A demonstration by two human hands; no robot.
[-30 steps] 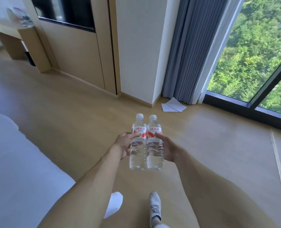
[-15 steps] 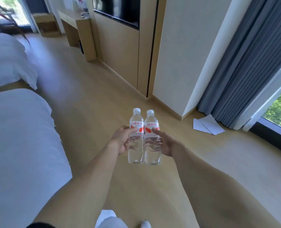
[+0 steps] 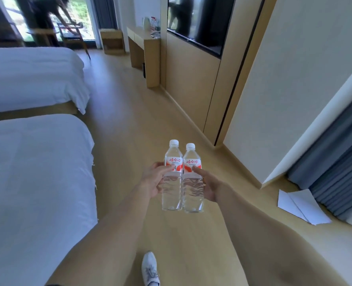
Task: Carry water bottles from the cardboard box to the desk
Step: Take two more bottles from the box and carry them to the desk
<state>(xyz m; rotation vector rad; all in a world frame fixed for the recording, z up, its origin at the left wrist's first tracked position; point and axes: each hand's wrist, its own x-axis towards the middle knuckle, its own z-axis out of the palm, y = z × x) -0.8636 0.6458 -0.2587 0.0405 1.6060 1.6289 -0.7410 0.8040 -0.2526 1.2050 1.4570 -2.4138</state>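
Flanking you at nine o'clock, the bed (image 3: 35, 182); the table (image 3: 143, 41) stands far off at twelve. Your left hand (image 3: 153, 181) grips the left bottle (image 3: 172, 178), your right hand (image 3: 209, 185) the right bottle (image 3: 192, 180), both upright, touching, above the floor (image 3: 129, 124).
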